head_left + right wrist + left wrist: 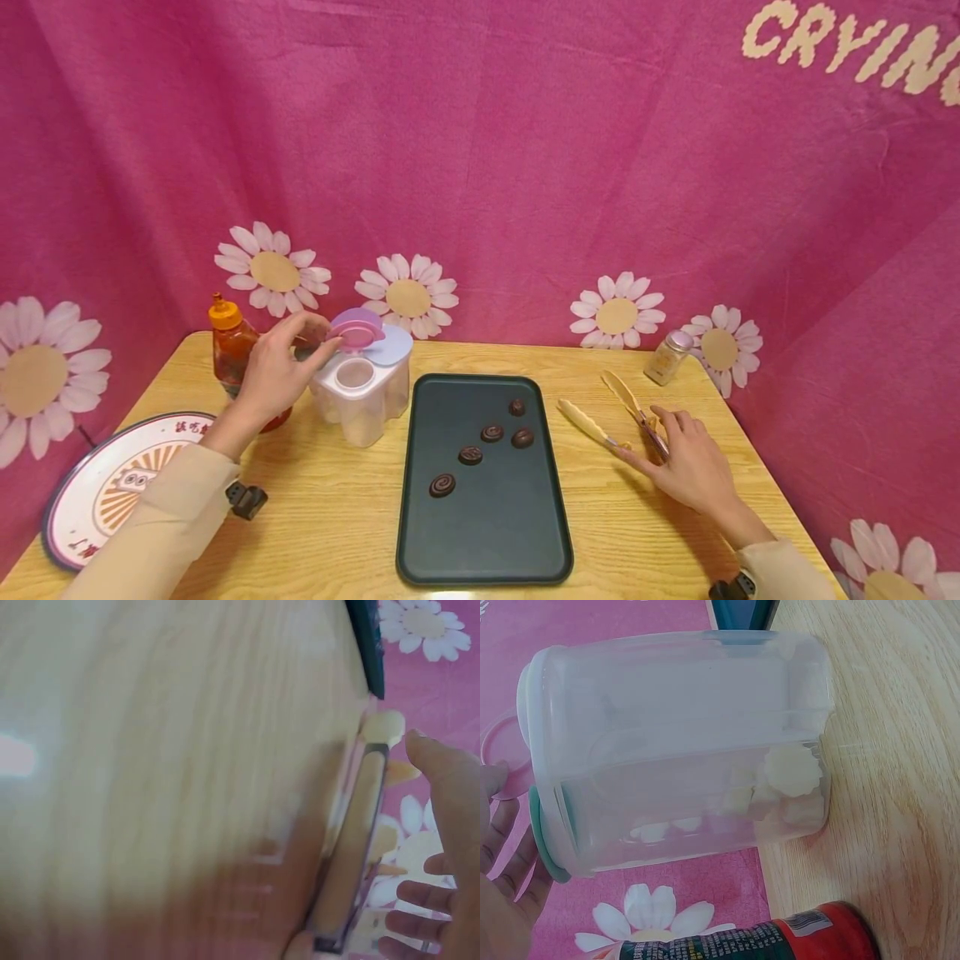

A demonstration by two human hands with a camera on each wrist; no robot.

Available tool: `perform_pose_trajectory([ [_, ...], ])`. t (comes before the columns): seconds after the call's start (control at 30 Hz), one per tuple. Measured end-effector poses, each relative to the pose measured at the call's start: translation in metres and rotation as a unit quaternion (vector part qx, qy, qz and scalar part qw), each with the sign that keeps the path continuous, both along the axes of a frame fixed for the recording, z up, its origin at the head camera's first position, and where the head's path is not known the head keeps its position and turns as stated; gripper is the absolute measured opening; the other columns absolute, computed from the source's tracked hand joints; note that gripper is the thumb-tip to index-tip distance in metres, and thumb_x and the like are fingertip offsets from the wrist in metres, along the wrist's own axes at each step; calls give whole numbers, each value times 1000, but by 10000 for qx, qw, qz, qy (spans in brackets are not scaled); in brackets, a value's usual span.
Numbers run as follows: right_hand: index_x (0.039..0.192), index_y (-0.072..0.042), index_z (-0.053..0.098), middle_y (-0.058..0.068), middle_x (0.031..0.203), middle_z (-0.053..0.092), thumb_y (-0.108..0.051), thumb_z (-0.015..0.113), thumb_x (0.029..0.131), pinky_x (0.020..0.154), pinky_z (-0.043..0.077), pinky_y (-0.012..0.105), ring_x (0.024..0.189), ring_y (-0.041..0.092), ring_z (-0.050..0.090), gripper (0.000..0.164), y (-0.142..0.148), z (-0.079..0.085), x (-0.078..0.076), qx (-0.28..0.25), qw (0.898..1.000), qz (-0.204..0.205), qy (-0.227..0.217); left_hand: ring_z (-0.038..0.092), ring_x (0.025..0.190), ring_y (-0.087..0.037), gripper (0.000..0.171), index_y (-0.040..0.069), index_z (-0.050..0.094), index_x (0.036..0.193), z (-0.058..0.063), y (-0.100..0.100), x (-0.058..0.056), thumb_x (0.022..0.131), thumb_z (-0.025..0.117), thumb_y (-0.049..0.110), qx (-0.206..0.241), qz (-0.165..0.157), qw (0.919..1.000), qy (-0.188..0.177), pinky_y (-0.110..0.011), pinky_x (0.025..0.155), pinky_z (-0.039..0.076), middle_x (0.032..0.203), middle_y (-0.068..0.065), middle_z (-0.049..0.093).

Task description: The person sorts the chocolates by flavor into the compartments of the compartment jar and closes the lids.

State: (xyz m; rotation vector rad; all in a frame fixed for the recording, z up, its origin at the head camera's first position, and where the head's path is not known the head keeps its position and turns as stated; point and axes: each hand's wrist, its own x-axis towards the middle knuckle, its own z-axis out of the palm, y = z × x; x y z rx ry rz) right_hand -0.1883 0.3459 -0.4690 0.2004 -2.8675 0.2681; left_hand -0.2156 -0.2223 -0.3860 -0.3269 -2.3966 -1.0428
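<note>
My left hand (279,367) pinches the raised pink flip lid (357,336) of a clear plastic storage container (364,425) at the back left. Below that lid a round opening shows; a blue lid (390,345) lies over the neighbouring compartment. Pale scalloped pieces (792,771) sit in the container's bottom, seen in the left wrist view. On the right, my right hand (696,467) hovers over a pair of tongs (583,420) with cream-coloured tips, its fingers spread. In the right wrist view, thumb and fingers stand apart beside the tongs' handle (352,847).
A dark tray (487,533) in the middle carries several chocolates (442,485). Left of the container stands a sauce bottle (229,346) with an orange cap, behind a round printed plate (75,508). A small shaker (667,358) is at the back right, before a pink curtain (480,167).
</note>
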Motion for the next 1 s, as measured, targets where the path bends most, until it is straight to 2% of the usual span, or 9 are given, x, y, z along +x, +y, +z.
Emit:
perform_pose_trajectory([
  [0.23,142,2,55,28,119,64,-77,74,81,72,54,54,99,40,63,101,13,-12,1,272,9992,-143,-256,69,101,-33,27,3,66,117,1,0,0,95,78,13,-12,11,10000,-12,4,85,36,110,-18,74],
  [0.43,129,3,60,21,105,63,-79,73,80,66,51,50,90,36,60,96,16,-19,-2,455,9983,-108,-351,69,102,-34,27,3,66,117,0,0,0,95,78,12,-12,25,10000,-21,5,85,35,110,-18,74],
  [0.7,106,0,60,16,95,57,-80,72,79,61,45,42,82,30,56,85,14,-21,-6,509,9971,-131,-549,70,101,-34,26,3,66,116,-1,0,-1,95,79,13,11,26,10000,-6,5,85,36,110,-18,74],
  [0.87,102,-3,59,13,93,57,-81,71,80,61,44,39,81,28,56,82,13,-22,-9,391,9973,-177,-601,70,100,-34,26,3,67,116,-2,0,-1,95,79,12,-1,63,10000,47,5,85,36,108,-18,75],
  [1.0,104,0,58,15,94,60,-79,72,81,64,47,42,82,29,58,83,13,-22,-10,284,9975,-177,-619,70,100,-34,26,3,67,115,-2,0,-1,94,79,11,20,44,10000,52,5,85,36,108,-18,74],
])
